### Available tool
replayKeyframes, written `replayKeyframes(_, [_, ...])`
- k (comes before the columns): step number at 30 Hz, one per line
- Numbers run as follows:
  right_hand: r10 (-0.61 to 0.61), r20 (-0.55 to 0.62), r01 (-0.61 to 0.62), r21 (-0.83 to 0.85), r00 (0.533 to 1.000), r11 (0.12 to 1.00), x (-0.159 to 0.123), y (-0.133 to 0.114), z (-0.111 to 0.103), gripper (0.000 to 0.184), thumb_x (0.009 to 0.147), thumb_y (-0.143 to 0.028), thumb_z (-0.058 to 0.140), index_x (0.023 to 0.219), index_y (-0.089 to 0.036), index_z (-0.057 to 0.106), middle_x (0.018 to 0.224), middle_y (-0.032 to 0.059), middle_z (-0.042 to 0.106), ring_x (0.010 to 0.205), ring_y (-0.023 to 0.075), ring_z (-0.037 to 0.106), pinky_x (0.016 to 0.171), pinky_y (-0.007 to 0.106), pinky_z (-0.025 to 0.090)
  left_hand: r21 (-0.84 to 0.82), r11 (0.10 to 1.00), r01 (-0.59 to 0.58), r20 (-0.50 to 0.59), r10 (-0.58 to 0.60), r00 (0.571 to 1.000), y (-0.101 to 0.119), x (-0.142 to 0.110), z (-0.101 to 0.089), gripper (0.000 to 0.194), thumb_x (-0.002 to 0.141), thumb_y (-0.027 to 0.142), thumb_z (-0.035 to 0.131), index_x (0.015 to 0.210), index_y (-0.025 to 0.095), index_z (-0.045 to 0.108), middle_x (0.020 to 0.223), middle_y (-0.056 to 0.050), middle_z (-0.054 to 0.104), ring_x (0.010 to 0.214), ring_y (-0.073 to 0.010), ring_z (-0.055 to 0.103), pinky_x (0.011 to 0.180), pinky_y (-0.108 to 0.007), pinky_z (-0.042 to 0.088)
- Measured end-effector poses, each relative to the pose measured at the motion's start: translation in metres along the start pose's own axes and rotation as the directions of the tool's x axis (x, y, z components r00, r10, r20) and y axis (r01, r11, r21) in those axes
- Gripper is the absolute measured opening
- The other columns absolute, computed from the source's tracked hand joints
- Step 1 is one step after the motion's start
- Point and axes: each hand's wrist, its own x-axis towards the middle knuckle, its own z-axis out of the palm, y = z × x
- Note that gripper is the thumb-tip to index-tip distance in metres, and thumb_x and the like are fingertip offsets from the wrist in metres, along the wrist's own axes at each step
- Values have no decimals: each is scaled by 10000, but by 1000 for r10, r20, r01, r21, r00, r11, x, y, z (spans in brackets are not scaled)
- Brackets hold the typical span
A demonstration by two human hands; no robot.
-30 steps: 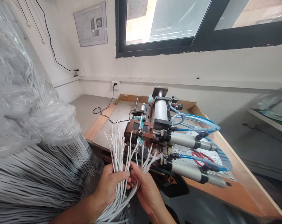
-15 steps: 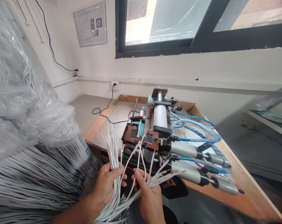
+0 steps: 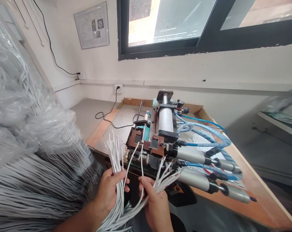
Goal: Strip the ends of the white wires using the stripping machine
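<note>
A bundle of white cables (image 3: 117, 167) stands upright in my left hand (image 3: 112, 187), which is closed around it. My right hand (image 3: 155, 199) grips a second bunch of cables (image 3: 168, 178), fanned to the right, with some reddish inner wires showing at the tips. Between its thumb and finger it pinches a single cable (image 3: 142, 161) whose end points at the machine. Another cable (image 3: 131, 160) leans from the left hand toward the same spot. Just beyond both hands is the pneumatic machine (image 3: 157, 143), with brown clamp blocks. Below, the two bunches merge.
Large stacks of grey cables (image 3: 39, 190) wrapped in clear plastic (image 3: 27, 106) crowd the left side. Metal cylinders (image 3: 194, 180) and blue air hoses (image 3: 206, 145) project to the right. White scraps lie on the wood-edged bench (image 3: 261, 206). A black cord (image 3: 104, 116) crosses the tabletop.
Fewer loose cables stand between my hands now; some have joined the bunch in my right hand. That hand now pinches one cable near the clamp blocks. My left hand has hardly moved.
</note>
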Motion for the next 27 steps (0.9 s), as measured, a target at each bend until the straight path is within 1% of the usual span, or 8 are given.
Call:
replayKeyframes(5, [58, 1, -58, 78, 998, 995, 1, -5, 4, 235, 589, -318, 717, 526, -146, 570, 432, -48, 448, 405, 72, 345, 407, 201, 252, 1, 1000, 16, -2, -16, 1000, 2, 0, 2, 177, 575, 213, 713, 673, 124, 596, 511, 20, 541, 484, -118, 534, 381, -211, 445])
replayKeyframes(8, [101, 16, -102, 114, 995, 988, 2, -8, 5, 199, 599, -313, 717, 606, -143, 614, 452, -55, 453, 416, 62, 356, 412, 186, 266, -3, 1000, 15, -5, -15, 1000, 1, -1, 2, 177, 573, 214, 713, 673, 120, 601, 508, 16, 543, 483, -120, 535, 379, -212, 445])
replayKeyframes(11, [217, 142, -235, 128, 966, 963, 4, -11, 10, 282, 602, -339, 719, 797, -146, 654, 459, -60, 456, 429, 71, 400, 435, 186, 315, -7, 1000, 24, 5, -24, 1000, -1, -2, 2, 182, 557, 218, 722, 660, 116, 613, 523, 7, 555, 489, -124, 537, 383, -219, 450])
replayKeyframes(14, [226, 272, -264, 111, 935, 958, 3, -12, 16, 280, 583, -339, 735, 759, -139, 648, 510, -24, 517, 480, 102, 465, 458, 213, 363, 10, 998, 57, 61, -57, 996, -1, -4, 3, 190, 554, 219, 726, 673, 104, 633, 553, -14, 583, 509, -127, 543, 430, -241, 474])
replayKeyframes(17, [79, 228, -102, 92, 970, 991, 1, -8, 16, 214, 610, -325, 720, 691, -149, 629, 556, -6, 558, 496, 113, 483, 478, 230, 388, 1, 997, 80, 106, -80, 991, -1, -5, 3, 176, 577, 220, 716, 679, 101, 638, 552, -22, 596, 519, -130, 555, 480, -253, 483])
replayKeyframes(21, [-96, 124, 93, 28, 988, 995, 2, 0, 8, 184, 678, -328, 667, 696, -150, 623, 591, 3, 577, 514, 111, 479, 518, 233, 390, -53, 996, 76, 62, -72, 995, 2, -3, 2, 144, 596, 213, 706, 664, 113, 627, 540, -4, 583, 511, -116, 551, 503, -253, 484])
replayKeyframes(24, [-69, 22, 68, 38, 997, 997, 6, -1, 7, 203, 646, -331, 689, 656, -145, 608, 535, -20, 537, 470, 94, 431, 462, 216, 350, -33, 998, 54, 41, -53, 998, 5, -1, 3, 137, 604, 203, 699, 670, 113, 619, 562, 0, 580, 525, -117, 556, 516, -267, 500])
replayKeyframes(27, [5, -20, -3, 125, 1000, 992, 10, -8, 13, 212, 591, -309, 722, 594, -148, 582, 501, -36, 513, 449, 83, 422, 440, 203, 340, -20, 999, 40, 53, -39, 998, 9, 1, 6, 134, 606, 196, 695, 672, 114, 612, 552, 4, 575, 520, -116, 557, 506, -265, 502])
